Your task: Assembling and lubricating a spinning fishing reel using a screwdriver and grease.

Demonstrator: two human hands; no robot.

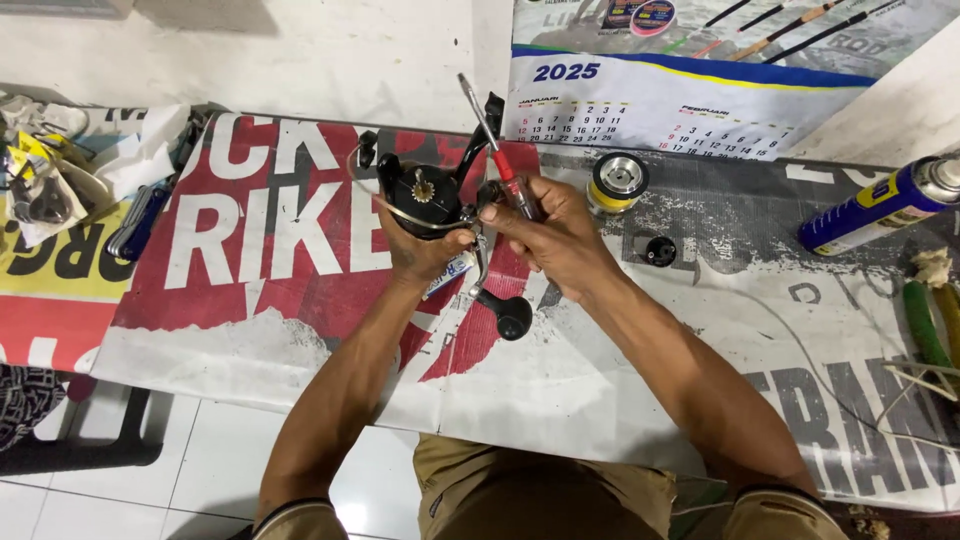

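Note:
My left hand (425, 250) grips a black fishing reel body (425, 197) from below, its brass gear facing up and its handle knob (513, 316) hanging down. My right hand (555, 232) holds a screwdriver (492, 140) with a red and clear handle; its metal shaft points up and away. Both hands meet over a red and white printed banner (250, 240) that covers the table.
A yellow-banded spool (618, 182) and a small black cap (660, 251) lie right of the hands. A blue and yellow spray can (880, 205) rests at far right. Blue-handled pliers (140, 222) and plastic bags (45, 180) sit left. A calendar (690, 90) lies behind.

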